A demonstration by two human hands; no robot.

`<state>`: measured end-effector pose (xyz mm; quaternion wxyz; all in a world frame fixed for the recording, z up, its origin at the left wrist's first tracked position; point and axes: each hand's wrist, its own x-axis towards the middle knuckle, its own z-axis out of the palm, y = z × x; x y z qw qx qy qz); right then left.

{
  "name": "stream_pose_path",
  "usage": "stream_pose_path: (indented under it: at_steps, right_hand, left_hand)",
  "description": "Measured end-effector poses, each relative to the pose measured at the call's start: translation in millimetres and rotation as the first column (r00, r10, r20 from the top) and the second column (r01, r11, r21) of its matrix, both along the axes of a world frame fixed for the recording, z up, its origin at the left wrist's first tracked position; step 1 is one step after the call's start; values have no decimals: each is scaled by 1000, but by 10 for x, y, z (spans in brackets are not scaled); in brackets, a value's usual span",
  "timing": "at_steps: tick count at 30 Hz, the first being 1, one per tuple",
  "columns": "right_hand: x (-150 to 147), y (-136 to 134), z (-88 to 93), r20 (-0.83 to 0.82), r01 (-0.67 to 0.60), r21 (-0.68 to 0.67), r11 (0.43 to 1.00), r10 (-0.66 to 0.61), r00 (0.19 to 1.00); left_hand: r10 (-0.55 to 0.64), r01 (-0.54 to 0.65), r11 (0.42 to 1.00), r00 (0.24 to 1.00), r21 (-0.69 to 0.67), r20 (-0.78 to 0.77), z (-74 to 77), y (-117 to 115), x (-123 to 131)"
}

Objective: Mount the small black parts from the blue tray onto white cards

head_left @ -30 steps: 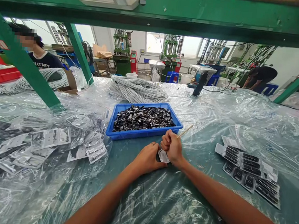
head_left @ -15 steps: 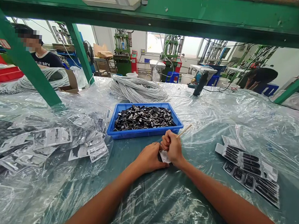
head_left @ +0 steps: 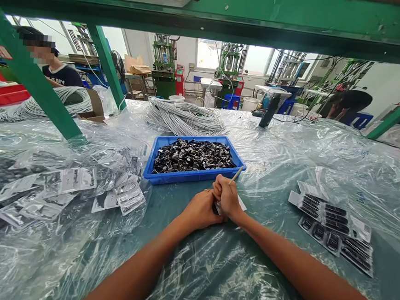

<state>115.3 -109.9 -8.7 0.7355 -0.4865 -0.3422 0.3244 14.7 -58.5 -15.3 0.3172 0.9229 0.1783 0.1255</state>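
Note:
My right hand (head_left: pixel 227 197) is closed around a thin wooden stick (head_left: pixel 236 175), whose upper end points up and to the right. Pressed close beside it, my left hand (head_left: pixel 201 210) has its fingers curled over a small black-and-white piece, mostly hidden between the two hands. A white edge (head_left: pixel 242 204) shows just right of my right hand; I cannot tell whether it belongs to that piece. Directly beyond my hands stands a blue tray (head_left: pixel 184 179) heaped with small black parts (head_left: pixel 195 156).
Clear plastic packs (head_left: pixel 69 180) lie in a loose pile at left. Blister packs of black items (head_left: pixel 336 221) sit at right. A coil of grey cable (head_left: pixel 185 116) is behind the tray. A green frame post (head_left: pixel 43 73) rises at left, near a seated person (head_left: pixel 62 74).
My right hand and the stick have shifted slightly left and down, and the stick stands steeper. A white edge now shows right of that hand. My left hand stays nearly in place.

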Motion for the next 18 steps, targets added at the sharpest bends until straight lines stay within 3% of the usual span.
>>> stream_pose_path:
  at_steps: [2, 5, 7, 9, 12, 15, 18]
  right_hand:
    - [-17, -48, -12, -53, -15, -25, 1000, 14, 999]
    - [-34, -182, 21, -113, -173, -114, 978, 161, 981]
    - [14, -260, 102, -156, -286, -152, 946, 263, 952]
    - [156, -302, 230, -203, -298, -140, 944, 267, 942]
    - [557, -347, 417, -153, -261, -226, 939, 230, 961]
    - [1061, -460, 442, 125, -210, -521, 827, 318, 940]
    - [1441, -584, 321, 354, -129, -684, 718, 481, 802]
  left_hand:
    - [2, -2, 1000, 1000, -9, 8, -8, 3, -4]
    - [-8, 8, 1000, 1000, -7, 2, -15, 3, -18]
    - [6, -6, 1000, 1000, 4, -28, -10, 11, -31]
    - [26, -27, 1000, 999, -17, -42, 11, 40, -47]
    - [26, -21, 972, 999, -235, 20, 69, 129, -78]
    - [49, 65, 815, 982, -576, 181, 130, 247, -111]
    - [158, 135, 653, 938, -745, 308, 144, 357, -134]
